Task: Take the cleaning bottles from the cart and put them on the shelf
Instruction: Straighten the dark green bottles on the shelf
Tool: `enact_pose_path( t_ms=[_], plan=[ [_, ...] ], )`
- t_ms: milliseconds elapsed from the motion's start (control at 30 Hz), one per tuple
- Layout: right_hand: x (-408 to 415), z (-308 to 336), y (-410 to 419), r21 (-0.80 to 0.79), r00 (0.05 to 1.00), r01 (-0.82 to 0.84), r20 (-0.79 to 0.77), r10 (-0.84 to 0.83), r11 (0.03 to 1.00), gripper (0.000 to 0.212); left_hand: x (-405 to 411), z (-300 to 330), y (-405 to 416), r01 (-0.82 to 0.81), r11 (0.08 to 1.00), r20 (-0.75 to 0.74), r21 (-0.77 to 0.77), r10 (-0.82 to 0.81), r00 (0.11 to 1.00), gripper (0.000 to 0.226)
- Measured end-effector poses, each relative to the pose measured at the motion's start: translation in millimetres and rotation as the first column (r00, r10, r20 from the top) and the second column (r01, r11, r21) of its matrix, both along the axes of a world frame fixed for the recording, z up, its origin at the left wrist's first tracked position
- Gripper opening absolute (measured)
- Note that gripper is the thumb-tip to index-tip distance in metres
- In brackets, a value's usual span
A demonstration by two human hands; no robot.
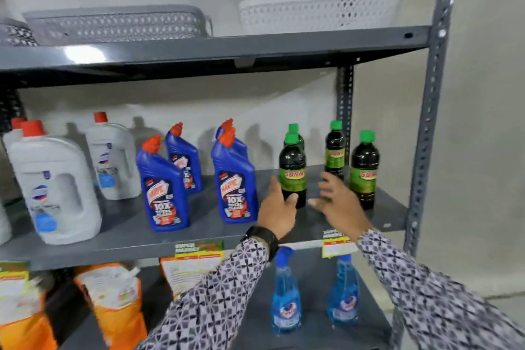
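Note:
Several dark bottles with green caps stand on the right of the grey middle shelf. The front-left dark bottle stands upright, and my left hand is beside its base with the fingers apart, the thumb touching or nearly touching it. My right hand hovers open just left of the front-right dark bottle, holding nothing. A third dark bottle stands behind my right hand. Blue toilet-cleaner bottles with red caps and white jugs fill the shelf's middle and left. The cart is out of view.
Two blue spray bottles stand on the lower shelf next to orange pouches. On the top shelf sit a grey basket and a white basket. A grey upright post bounds the shelf on the right.

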State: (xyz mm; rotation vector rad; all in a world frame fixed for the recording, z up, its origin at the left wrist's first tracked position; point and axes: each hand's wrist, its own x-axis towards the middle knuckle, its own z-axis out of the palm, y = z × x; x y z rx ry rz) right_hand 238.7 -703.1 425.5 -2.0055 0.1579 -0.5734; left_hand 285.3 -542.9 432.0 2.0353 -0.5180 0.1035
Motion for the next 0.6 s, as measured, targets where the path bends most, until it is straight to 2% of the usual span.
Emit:
enact_pose_path(
  t_ms=[67,167,367,500,600],
  plan=[
    [14,1,-2,0.0,0.996,-0.078,-0.051,0.078,0.997,0.087,18,2,-7,-0.023,1.0,-0.026,-0.013,0.022,0.999,0.073],
    [27,1,-7,0.002,0.991,-0.118,-0.068,0.118,0.993,0.086,36,2,-12,0.055,0.996,-0.013,-0.073,-0.056,0.998,0.054],
    [22,-4,-26,-0.049,0.997,-0.067,0.034,0.068,0.997,0.063,32,-2,-26,0.106,0.975,-0.029,-0.197,-0.114,0.993,0.052],
    [8,-9,-38,-0.075,0.995,-0.01,0.102,0.018,0.997,0.054,22,-4,-32,0.141,0.967,0.012,-0.214,-0.142,0.99,0.046],
    [-3,-12,-38,-0.069,0.992,-0.026,0.125,0.035,0.997,0.053,15,-7,-27,0.143,0.968,0.029,-0.205,-0.14,0.99,0.048]
  ],
)
